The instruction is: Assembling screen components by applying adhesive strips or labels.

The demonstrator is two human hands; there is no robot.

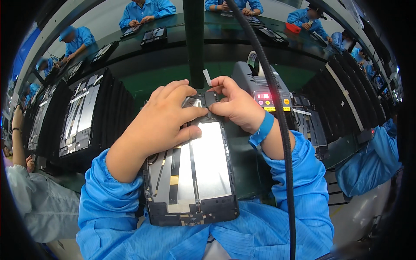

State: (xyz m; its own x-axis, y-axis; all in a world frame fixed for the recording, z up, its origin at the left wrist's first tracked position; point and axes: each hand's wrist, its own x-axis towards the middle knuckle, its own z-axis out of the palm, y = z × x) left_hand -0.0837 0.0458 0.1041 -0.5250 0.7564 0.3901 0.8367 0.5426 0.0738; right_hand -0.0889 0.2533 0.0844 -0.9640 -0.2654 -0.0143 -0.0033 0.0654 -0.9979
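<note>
An opened tablet [208,160] lies in front of me, its inside facing up, with a bright metal plate, flat cables and black edge parts. My left hand [167,112] lies across its upper part, fingers spread; the index fingertip presses near the top, and the thumb rests on the metal plate. Around the tablet's upper right corner is my right hand [238,104], thumb pressed down close to my left index fingertip. A small whitish strip of tape [206,77] sticks up at my right index finger. What lies under the fingertips is hidden.
Beyond my right hand stands a grey tape dispenser [264,86] with a lit red display. Stacks of opened tablets stand left [80,117] and right [346,95]. A black braided cable [284,130] hangs in front of my right forearm. Co-workers [147,13] in blue sit across the green table.
</note>
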